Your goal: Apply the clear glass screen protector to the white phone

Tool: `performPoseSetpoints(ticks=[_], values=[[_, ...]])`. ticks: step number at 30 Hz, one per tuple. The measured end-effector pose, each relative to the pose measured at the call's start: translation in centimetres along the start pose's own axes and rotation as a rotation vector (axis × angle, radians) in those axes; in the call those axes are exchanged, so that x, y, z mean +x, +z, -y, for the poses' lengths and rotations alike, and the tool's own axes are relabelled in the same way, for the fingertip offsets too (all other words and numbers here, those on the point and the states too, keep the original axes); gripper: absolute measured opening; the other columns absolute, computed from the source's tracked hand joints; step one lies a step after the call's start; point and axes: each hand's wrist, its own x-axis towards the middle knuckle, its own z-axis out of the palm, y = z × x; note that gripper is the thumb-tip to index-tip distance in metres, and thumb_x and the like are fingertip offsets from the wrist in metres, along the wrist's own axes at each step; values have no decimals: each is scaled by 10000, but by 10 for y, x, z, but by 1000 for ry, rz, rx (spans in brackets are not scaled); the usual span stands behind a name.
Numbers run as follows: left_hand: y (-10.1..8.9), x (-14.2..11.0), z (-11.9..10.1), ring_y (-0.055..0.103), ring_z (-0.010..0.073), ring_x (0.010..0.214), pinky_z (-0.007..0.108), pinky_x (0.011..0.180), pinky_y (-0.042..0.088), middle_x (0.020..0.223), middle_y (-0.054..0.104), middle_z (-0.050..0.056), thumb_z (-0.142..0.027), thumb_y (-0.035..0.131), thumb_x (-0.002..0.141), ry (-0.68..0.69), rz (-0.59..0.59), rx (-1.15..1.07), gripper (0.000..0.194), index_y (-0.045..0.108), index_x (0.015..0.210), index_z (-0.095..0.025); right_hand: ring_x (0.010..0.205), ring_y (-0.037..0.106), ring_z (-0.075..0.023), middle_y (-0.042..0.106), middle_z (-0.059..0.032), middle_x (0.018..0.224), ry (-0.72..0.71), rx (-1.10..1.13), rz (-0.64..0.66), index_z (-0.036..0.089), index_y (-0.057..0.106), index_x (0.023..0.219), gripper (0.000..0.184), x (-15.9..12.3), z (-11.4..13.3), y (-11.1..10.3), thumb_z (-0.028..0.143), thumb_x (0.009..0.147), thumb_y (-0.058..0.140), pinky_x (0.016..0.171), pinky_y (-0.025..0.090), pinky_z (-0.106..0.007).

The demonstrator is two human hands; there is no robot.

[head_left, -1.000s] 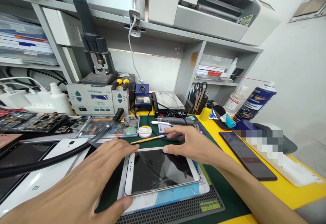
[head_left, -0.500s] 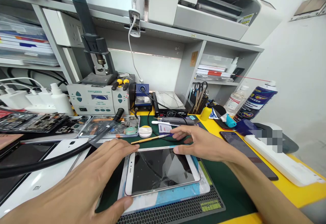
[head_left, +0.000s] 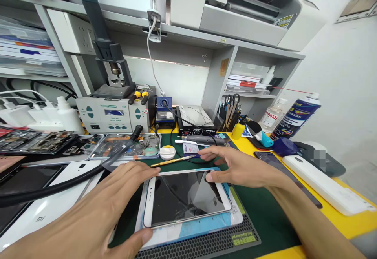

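Note:
A white tablet (head_left: 182, 198) with a cracked dark screen lies on a blue and white sheet (head_left: 203, 227) on the green work mat (head_left: 259, 212). My left hand (head_left: 97, 212) rests along the tablet's left edge, fingers stretched toward its far left corner and thumb at the near left corner. My right hand (head_left: 235, 166) reaches in from the right, its thumb on the tablet's far right corner and its fingers spread flat above the far edge. Just beyond the tablet lies a brass-coloured tool (head_left: 172, 160).
Behind the mat stand a rework station (head_left: 113, 113), a blue soldering stand (head_left: 164, 112), a parts tray (head_left: 126, 147) and a scissors holder (head_left: 231, 112). A white phone back (head_left: 53, 208) lies left. A dark phone (head_left: 282, 172), a white bar (head_left: 326, 186) and a spray can (head_left: 296, 115) are right.
My right hand has slid right along the tablet's far edge, from the middle to the far right corner. My left hand has stayed put.

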Motion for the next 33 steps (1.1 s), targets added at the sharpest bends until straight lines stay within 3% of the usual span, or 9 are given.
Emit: performPoseSetpoints(ticks=[15, 21, 25, 33], values=[[0, 2, 0, 506, 338, 1400, 496, 1125, 454, 1533, 519, 30, -409, 552, 879, 15, -38, -43, 625, 389, 1480, -352, 1379, 526, -342, 562, -82, 1526, -97, 7, 89, 264, 555, 1445, 717, -6, 0, -4, 432, 804, 828, 1161, 423, -508], [0, 0, -1, 477, 319, 1423, 512, 1137, 439, 1549, 492, -7, -418, 521, 890, -5, -24, -48, 628, 344, 1492, -390, 1282, 610, -275, 668, -90, 1385, -108, 74, -88, 232, 622, 1364, 495, 4, 2, 9, 409, 912, 718, 1106, 477, -449], [0, 0, -1, 479, 326, 1422, 504, 1139, 436, 1554, 493, 8, -412, 539, 890, -12, -26, -32, 634, 356, 1496, -373, 1234, 644, -269, 706, -100, 1315, -85, 49, -175, 209, 653, 1314, 443, 9, 5, 20, 361, 903, 719, 1092, 485, -449], [0, 0, -1, 490, 340, 1411, 490, 1119, 458, 1538, 516, 26, -407, 572, 870, -2, -31, -51, 660, 369, 1496, -355, 1286, 606, -307, 666, -102, 1390, -45, 35, -102, 232, 605, 1362, 532, 6, 9, 22, 397, 873, 736, 1123, 452, -507]])
